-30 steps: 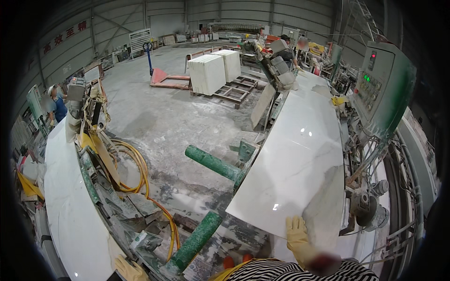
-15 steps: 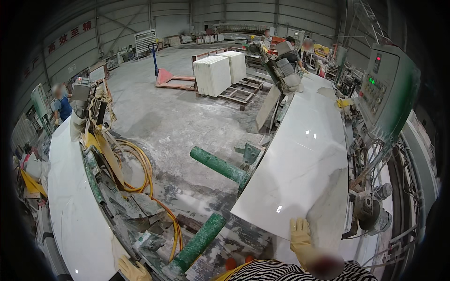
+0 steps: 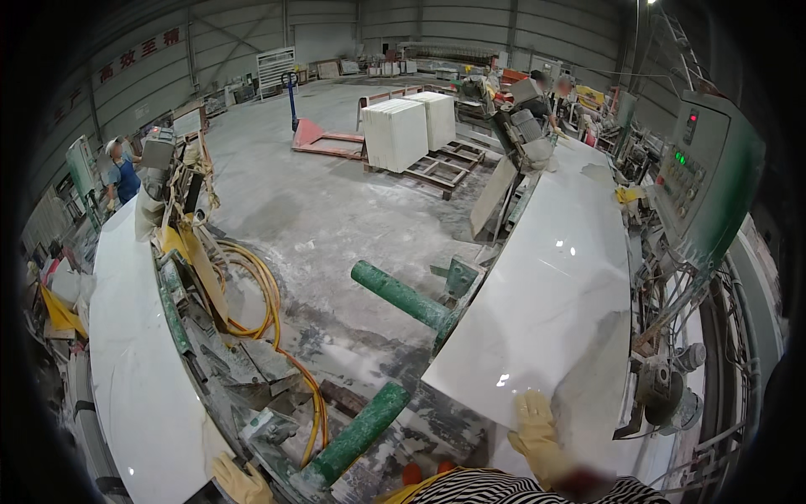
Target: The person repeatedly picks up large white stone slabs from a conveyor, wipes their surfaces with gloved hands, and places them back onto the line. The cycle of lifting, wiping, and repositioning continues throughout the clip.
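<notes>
My right hand [image 3: 537,433], in a cream rubber glove, lies at the near end of a polished white stone slab [image 3: 537,277] with grey veining. Its fingers stretch forward, flat on the stone. At the lower left, my left hand [image 3: 239,482] wears a matching glove and touches the near edge of a second white slab [image 3: 143,353]. Its fingers lie out over that edge, with nothing visible in them. The left slab runs away from me along a machine bed, and the right slab lies on another.
Two green rollers [image 3: 361,433] [image 3: 399,294] jut between the slabs. Yellow hoses [image 3: 273,311] coil on the floor. A control box [image 3: 697,176] hangs at right. Beyond stand stacked slabs [image 3: 395,139] and a red pallet jack [image 3: 323,139]. A person in blue [image 3: 126,178] is at far left.
The whole view has turned slightly, so the surroundings appear a little further right. Both hands stay at the near ends of the slabs, with only slight shifts.
</notes>
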`<state>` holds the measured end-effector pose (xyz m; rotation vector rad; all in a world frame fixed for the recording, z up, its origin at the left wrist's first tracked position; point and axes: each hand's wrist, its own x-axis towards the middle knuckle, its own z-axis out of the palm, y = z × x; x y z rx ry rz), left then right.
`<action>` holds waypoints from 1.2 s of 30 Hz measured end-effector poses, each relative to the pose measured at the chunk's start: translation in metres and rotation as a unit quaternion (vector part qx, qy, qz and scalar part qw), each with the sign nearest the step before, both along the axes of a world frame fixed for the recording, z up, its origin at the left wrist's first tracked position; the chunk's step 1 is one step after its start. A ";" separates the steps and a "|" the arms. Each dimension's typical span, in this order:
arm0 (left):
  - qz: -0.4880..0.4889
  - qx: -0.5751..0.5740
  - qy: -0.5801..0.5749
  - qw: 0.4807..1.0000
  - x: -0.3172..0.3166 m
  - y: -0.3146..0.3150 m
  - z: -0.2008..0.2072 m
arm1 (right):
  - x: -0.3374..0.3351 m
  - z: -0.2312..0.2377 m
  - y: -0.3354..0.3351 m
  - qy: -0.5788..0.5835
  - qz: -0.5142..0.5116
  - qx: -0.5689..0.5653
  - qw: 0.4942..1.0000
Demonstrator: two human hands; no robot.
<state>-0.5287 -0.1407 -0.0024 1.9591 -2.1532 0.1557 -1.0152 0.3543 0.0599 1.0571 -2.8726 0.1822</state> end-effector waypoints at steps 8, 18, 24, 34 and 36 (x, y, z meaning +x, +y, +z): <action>0.019 0.030 -0.009 0.999 -0.018 0.015 0.031 | -0.024 -0.017 -0.120 -0.060 0.111 -0.083 0.989; -0.050 0.038 -0.024 0.998 -0.009 0.025 0.040 | -0.037 -0.023 -0.147 0.041 0.172 -0.182 0.967; -0.030 0.054 -0.022 0.998 -0.011 0.022 0.034 | -0.038 -0.013 -0.138 0.062 0.178 -0.195 0.963; -0.043 0.090 -0.040 0.994 -0.011 0.030 0.046 | -0.032 -0.014 -0.081 0.015 0.122 -0.195 0.973; -0.027 0.084 -0.047 0.995 -0.003 0.026 0.040 | -0.028 -0.018 -0.059 0.014 0.096 -0.174 0.980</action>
